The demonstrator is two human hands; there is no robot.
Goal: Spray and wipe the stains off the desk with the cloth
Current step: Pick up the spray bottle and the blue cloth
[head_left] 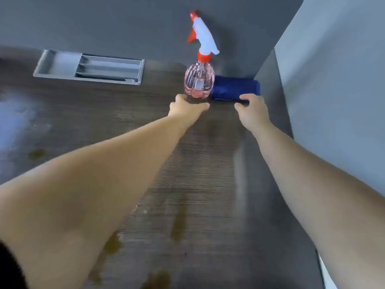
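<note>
A pink clear spray bottle [199, 81] with a white and red trigger head stands upright at the back of the dark wood desk [208, 163]. Beside it on the right lies a folded blue cloth [233, 87] in the corner. My left hand [186, 108] reaches the bottle's base, thumb and fingers spread either side of it, touching or nearly so. My right hand [253, 110] is at the cloth's near edge, with fingertips curled onto it. Brownish stains [112, 246] mark the desk near me, with a long streak [179, 222] and a small spot [37, 153] at the left.
A grey recessed tray [91, 67] with compartments sits in the desk at the back left. A dark back panel [125, 24] rises behind the bottle, and a pale side partition [333, 90] walls the right.
</note>
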